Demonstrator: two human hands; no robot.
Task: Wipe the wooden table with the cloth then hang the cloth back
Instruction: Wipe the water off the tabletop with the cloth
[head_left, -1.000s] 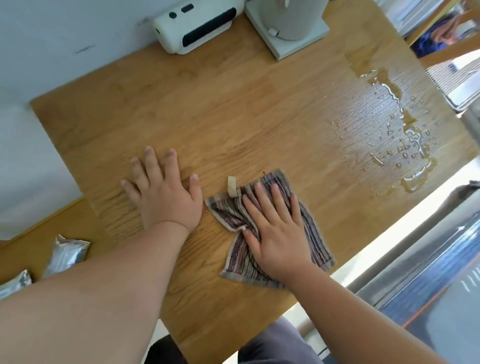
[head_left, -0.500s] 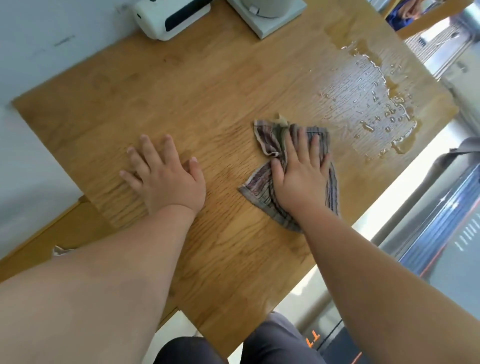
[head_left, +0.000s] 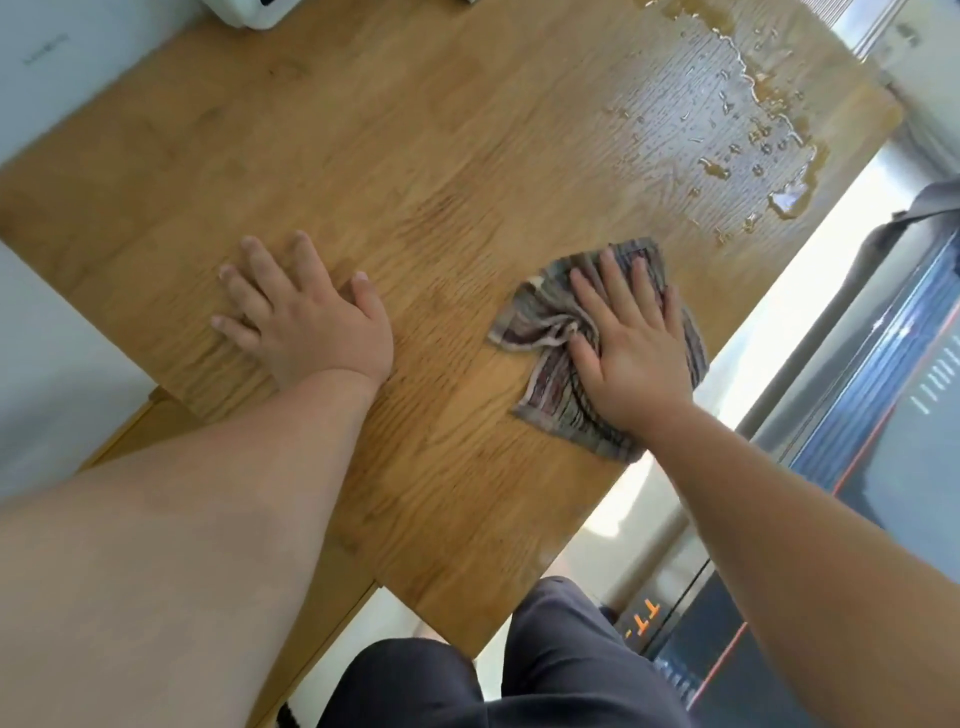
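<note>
Fingers (head_left: 610, 280) of the right hand (head_left: 631, 348) lie spread flat, pressing on the striped cloth (head_left: 550, 322), gripping nothing; bunched folds spill out at their nine o'clock and a flap trails toward six. At the hand's nine o'clock, the left hand (head_left: 306, 317) rests splayed and flat on the bare desk (head_left: 441, 156). Spilled water (head_left: 753, 130) glistens at one o'clock, apart from the cloth.
</note>
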